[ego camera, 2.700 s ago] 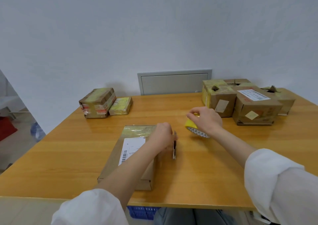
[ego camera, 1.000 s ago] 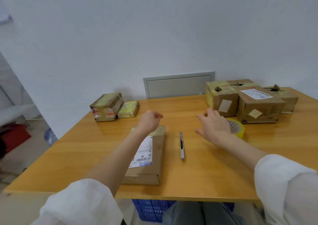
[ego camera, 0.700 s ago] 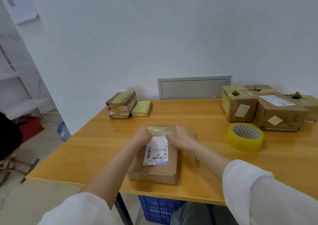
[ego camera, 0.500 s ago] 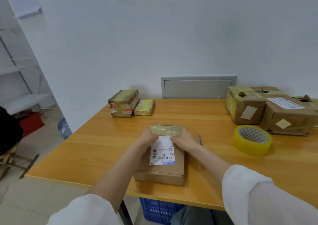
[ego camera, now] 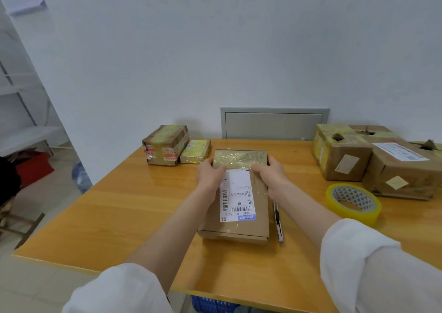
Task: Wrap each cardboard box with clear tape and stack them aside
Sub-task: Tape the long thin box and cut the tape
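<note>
A flat cardboard box [ego camera: 259, 207] with a white shipping label lies in the middle of the wooden table [ego camera: 134, 212]. A band of yellowish clear tape crosses its far end. My left hand [ego camera: 210, 172] grips the box's far left edge, thumb on top. My right hand [ego camera: 271, 172] grips the far right edge the same way. A yellowish tape roll [ego camera: 354, 204] lies flat to the right. Two taped boxes [ego camera: 165, 145] [ego camera: 195, 148] sit at the far left.
A box cutter [ego camera: 278, 219] lies along the flat box's right side. Several larger cardboard boxes [ego camera: 342, 155] crowd the far right corner. A grey wall panel [ego camera: 273, 123] is behind the table. A blue crate [ego camera: 210, 305] sits under the near edge.
My right hand set the tape roll down on the right and the cutter was laid on the table. Both hands then took hold of the flat box's far end.
</note>
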Available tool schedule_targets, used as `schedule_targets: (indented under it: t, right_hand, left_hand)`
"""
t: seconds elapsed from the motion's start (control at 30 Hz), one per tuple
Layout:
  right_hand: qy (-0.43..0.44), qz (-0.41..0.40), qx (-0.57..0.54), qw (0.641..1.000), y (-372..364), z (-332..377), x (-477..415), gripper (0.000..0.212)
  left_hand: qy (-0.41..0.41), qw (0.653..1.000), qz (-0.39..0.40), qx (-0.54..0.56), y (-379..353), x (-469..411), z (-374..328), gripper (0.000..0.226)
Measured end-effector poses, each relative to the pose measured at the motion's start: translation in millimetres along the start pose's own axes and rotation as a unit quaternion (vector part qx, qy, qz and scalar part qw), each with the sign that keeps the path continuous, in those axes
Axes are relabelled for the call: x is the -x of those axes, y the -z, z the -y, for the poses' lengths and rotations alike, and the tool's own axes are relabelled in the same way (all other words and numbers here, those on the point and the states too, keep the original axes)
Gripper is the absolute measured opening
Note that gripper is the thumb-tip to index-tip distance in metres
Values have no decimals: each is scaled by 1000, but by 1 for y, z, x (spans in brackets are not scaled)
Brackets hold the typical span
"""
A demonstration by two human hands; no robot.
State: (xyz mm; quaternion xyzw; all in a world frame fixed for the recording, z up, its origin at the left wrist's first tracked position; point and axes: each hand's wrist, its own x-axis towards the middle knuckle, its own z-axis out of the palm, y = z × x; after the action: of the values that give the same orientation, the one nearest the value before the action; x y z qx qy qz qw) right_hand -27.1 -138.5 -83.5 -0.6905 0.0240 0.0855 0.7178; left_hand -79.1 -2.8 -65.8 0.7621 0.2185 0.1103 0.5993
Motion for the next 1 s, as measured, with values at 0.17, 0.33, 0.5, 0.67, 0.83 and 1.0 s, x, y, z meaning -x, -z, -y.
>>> schedule_targets:
  t: [0.17,0.33,0.5,0.67,0.83,1.0]
  right_hand:
    - [-28,10,-62,998,14,14,-7,26]
    - [-33,-19,-107,994,24,24,-22,34]
    - [-13,-59,-155,986,35,43,-34,33]
    - [-33,53,-6,998,28,38,-23,39]
    - [-56,99,57,992,9,18,-22,62]
    - [-31,14,34,999,-18,17,-56,44]
  left_hand:
    - [-21,999,1,33,-9,-7,-1,53]
    - [-8,997,78,-7,-2,-12,-12,55]
    - [31,989,141,-44,2,-8,-17,40]
    - [46,997,56,15,7,-33,-18,41]
    - [65,998,-12,8,13,-62,-24,36]
    - [7,989,-7,-144,15,-85,-27,37]
